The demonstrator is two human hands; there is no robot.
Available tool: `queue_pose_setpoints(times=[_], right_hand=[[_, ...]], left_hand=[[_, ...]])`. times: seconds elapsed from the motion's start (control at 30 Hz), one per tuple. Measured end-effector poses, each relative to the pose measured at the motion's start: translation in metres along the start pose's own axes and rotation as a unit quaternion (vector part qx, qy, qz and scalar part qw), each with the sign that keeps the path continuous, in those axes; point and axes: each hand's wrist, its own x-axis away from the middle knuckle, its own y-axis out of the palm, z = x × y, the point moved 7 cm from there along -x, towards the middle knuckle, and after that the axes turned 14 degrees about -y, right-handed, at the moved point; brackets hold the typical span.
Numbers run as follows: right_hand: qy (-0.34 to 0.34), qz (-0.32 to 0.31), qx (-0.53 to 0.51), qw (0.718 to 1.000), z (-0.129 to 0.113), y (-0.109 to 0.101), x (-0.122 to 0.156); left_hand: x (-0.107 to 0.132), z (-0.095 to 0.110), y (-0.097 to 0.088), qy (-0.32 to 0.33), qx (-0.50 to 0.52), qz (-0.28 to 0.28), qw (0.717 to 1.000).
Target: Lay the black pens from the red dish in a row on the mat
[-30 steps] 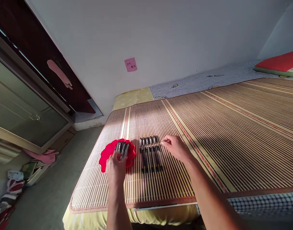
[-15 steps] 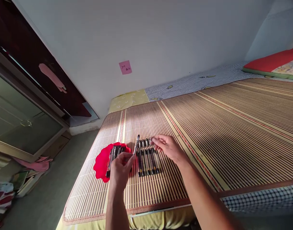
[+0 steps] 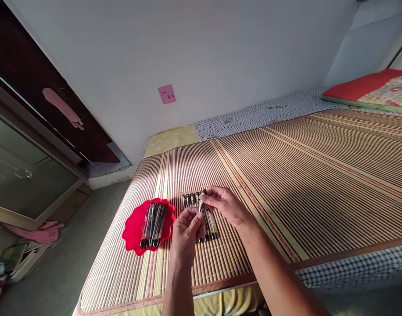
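A black pen (image 3: 201,202) is held up between both hands above the bamboo mat (image 3: 286,175). My left hand (image 3: 185,232) pinches its lower part, and my right hand (image 3: 224,205) pinches its upper end. Under the hands, a row of several black pens (image 3: 192,199) lies side by side on the mat, partly hidden. To the left a red scalloped plate (image 3: 132,228) holds several more pens (image 3: 153,218).
The mat covers a bed that runs right, with a checked sheet (image 3: 263,115) and a red cushion (image 3: 365,85) at the far end. A pink note (image 3: 166,94) is stuck on the white wall. Floor, clutter and a glass-front cabinet (image 3: 23,175) lie left.
My left hand lifted one pen from the red plate and carried it right over the row. My right hand rose from the row's end and took hold of the pen's upper end.
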Motion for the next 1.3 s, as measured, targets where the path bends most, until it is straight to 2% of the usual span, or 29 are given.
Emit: queue_pose_setpoints(times=[0.17, 0.37, 0.57, 0.63, 0.7, 0.77, 0.83, 0.87, 0.93, 1.03, 1.1, 1.2, 1.3], right_hand=[[0.007, 0.043, 0.004, 0.999, 0.006, -0.001, 0.000], [0.045, 0.107, 0.002, 0.993, 0.009, -0.003, 0.004], [0.052, 0.128, 0.014, 0.990, 0.013, 0.000, 0.007], [0.047, 0.150, 0.031, 0.987, 0.010, -0.018, 0.006], [0.014, 0.229, 0.029, 0.973, 0.003, -0.054, 0.005], [-0.052, 0.367, -0.017, 0.929, -0.007, -0.099, 0.011], [-0.070, 0.396, -0.017, 0.915, -0.009, -0.124, 0.014], [-0.065, 0.387, -0.002, 0.920, -0.009, -0.130, 0.014], [-0.044, 0.335, 0.046, 0.940, -0.005, -0.127, 0.012], [-0.021, 0.241, 0.120, 0.963, 0.004, -0.107, 0.007], [-0.011, 0.189, 0.171, 0.967, 0.012, -0.094, 0.001], [0.027, 0.093, 0.296, 0.950, 0.030, -0.082, -0.012], [0.085, 0.022, 0.423, 0.902, 0.050, -0.076, -0.027]], left_hand=[[0.000, -0.001, 0.004, 0.007, -0.008, 0.011, 1.000], [-0.003, -0.006, 0.004, -0.011, 0.001, 0.001, 1.000], [-0.003, -0.008, 0.004, -0.037, 0.010, 0.014, 0.999], [-0.001, -0.010, 0.002, -0.056, 0.005, 0.007, 0.998], [0.002, -0.011, -0.003, -0.073, -0.001, -0.012, 0.997], [0.003, -0.009, -0.013, -0.072, 0.003, -0.018, 0.997], [0.002, -0.002, -0.028, -0.050, 0.017, 0.005, 0.999], [0.002, 0.002, -0.035, -0.038, 0.026, 0.022, 0.999], [0.001, 0.008, -0.045, -0.016, 0.040, 0.049, 0.998], [0.001, 0.014, -0.049, -0.002, 0.039, 0.053, 0.998], [0.003, 0.016, -0.049, 0.002, 0.032, 0.049, 0.998], [0.005, 0.019, -0.052, 0.013, 0.031, 0.054, 0.998], [0.004, 0.018, -0.053, 0.019, 0.039, 0.056, 0.997]])
